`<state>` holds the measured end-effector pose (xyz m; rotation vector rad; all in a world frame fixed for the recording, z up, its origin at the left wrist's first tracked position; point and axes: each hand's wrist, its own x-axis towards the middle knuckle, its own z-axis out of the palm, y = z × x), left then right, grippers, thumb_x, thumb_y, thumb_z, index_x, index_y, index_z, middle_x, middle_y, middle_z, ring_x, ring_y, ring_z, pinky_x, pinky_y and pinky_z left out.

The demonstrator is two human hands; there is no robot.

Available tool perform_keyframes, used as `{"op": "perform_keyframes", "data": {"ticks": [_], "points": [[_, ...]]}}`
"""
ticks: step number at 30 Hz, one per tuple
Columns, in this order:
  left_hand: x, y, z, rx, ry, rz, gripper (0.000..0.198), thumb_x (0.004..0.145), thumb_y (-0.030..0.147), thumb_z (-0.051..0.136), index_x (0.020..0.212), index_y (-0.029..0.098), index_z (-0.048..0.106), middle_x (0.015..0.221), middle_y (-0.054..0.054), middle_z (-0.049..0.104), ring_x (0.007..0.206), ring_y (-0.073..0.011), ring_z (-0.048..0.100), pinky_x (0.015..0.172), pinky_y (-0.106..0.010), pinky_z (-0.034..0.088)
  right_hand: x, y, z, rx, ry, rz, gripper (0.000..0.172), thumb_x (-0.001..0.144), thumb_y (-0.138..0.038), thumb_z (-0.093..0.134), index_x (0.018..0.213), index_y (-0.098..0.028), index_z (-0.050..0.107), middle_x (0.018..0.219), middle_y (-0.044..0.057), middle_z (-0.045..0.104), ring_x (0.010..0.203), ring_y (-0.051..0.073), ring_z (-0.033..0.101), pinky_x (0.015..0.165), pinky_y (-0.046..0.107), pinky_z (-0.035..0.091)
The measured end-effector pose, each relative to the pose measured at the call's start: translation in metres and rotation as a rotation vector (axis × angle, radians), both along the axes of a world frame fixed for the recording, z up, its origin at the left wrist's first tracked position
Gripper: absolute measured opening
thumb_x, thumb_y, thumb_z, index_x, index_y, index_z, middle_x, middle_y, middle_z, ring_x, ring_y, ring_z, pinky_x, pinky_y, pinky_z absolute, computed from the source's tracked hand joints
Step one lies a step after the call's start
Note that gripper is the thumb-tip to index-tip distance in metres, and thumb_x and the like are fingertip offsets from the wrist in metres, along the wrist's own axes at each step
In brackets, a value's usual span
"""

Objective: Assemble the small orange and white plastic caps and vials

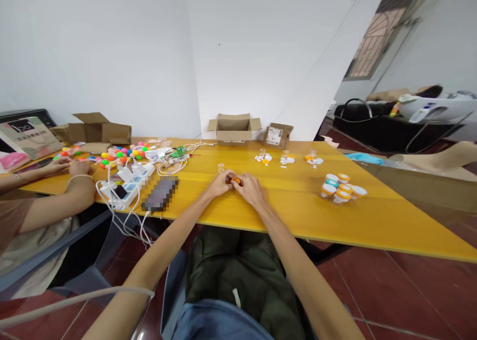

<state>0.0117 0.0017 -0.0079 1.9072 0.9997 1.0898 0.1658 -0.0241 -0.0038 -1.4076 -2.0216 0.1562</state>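
Observation:
My left hand (221, 183) and my right hand (251, 189) meet over the table near its front edge. Between their fingertips is a small orange piece (236, 180), round-looking and partly covered by the fingers. Both hands are closed on it. Just behind my left hand stands a small clear plastic cup (221, 167). Farther back lie three little piles of parts: a left pile (265, 158), a middle pile (287, 159) and a right pile (313, 160), with white and orange pieces. To the right is a cluster of clear jars (343, 187) with orange, white and teal lids.
An open cardboard box (234, 136) and a smaller box (278, 135) stand against the wall. Left of me are a power strip (134, 185) with chargers and cables, a pixelated dark object (160, 193), and colourful balls (119, 156) near another person's hands (74, 168).

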Motion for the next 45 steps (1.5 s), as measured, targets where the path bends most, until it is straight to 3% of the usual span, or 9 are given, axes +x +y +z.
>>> {"op": "perform_keyframes", "data": {"ticks": [9,18,25,30,33,39,45], "points": [[0.000,0.003,-0.004,-0.006,-0.001,-0.020,0.028,0.070,0.008,0.074,0.095,0.018,0.065,0.088,-0.002,0.073,0.083,-0.0162,0.070,0.080,-0.028,0.055,0.003,0.001,0.002,-0.023,0.012,-0.011,0.021,0.089,-0.032,0.060,0.092,-0.025,0.080,0.087,0.007,0.075,0.082,0.022,0.067,0.073,0.029,0.045],[-0.001,0.004,-0.007,-0.028,0.001,-0.013,0.031,0.070,0.019,0.082,0.096,0.017,0.066,0.092,-0.003,0.074,0.086,-0.0160,0.069,0.084,-0.030,0.055,0.010,0.008,-0.003,-0.071,0.451,0.077,0.026,0.087,-0.038,0.059,0.082,-0.023,0.080,0.084,0.006,0.079,0.080,0.025,0.073,0.073,0.032,0.053],[-0.002,0.005,-0.008,-0.001,0.042,0.014,0.033,0.070,0.016,0.081,0.099,0.019,0.068,0.101,-0.004,0.075,0.096,-0.0184,0.069,0.092,-0.033,0.054,0.016,0.017,-0.011,-0.129,0.645,0.073,0.037,0.084,-0.050,0.058,0.072,-0.020,0.075,0.065,0.003,0.072,0.068,0.023,0.069,0.065,0.031,0.054],[-0.003,0.003,-0.006,-0.011,0.068,0.019,0.032,0.071,0.013,0.079,0.100,0.019,0.068,0.104,-0.005,0.075,0.102,-0.0198,0.070,0.096,-0.035,0.053,0.018,0.018,-0.012,-0.145,0.619,0.046,0.030,0.085,-0.043,0.057,0.076,-0.020,0.075,0.070,0.004,0.074,0.070,0.023,0.069,0.067,0.032,0.055],[-0.003,0.003,-0.004,-0.025,0.077,0.010,0.031,0.071,0.012,0.078,0.100,0.019,0.068,0.106,-0.005,0.075,0.105,-0.0205,0.070,0.098,-0.035,0.052,0.021,0.012,-0.009,-0.090,0.479,0.002,0.020,0.083,-0.032,0.060,0.082,-0.022,0.077,0.085,0.006,0.078,0.080,0.022,0.071,0.077,0.032,0.055],[-0.007,0.003,-0.004,-0.040,0.091,-0.015,0.031,0.073,0.016,0.078,0.103,0.019,0.069,0.110,-0.007,0.076,0.108,-0.0213,0.069,0.100,-0.036,0.051,0.025,0.002,-0.011,-0.010,0.194,-0.080,0.016,0.081,-0.026,0.064,0.091,-0.026,0.078,0.092,0.007,0.077,0.088,0.023,0.071,0.083,0.031,0.053],[-0.008,0.002,-0.001,-0.047,0.110,-0.017,0.032,0.073,0.016,0.077,0.104,0.019,0.070,0.113,-0.007,0.076,0.110,-0.0220,0.069,0.103,-0.038,0.049,0.026,0.006,-0.011,-0.101,0.436,-0.049,0.017,0.084,-0.031,0.061,0.085,-0.024,0.076,0.090,0.006,0.079,0.084,0.022,0.073,0.080,0.031,0.055]]}}
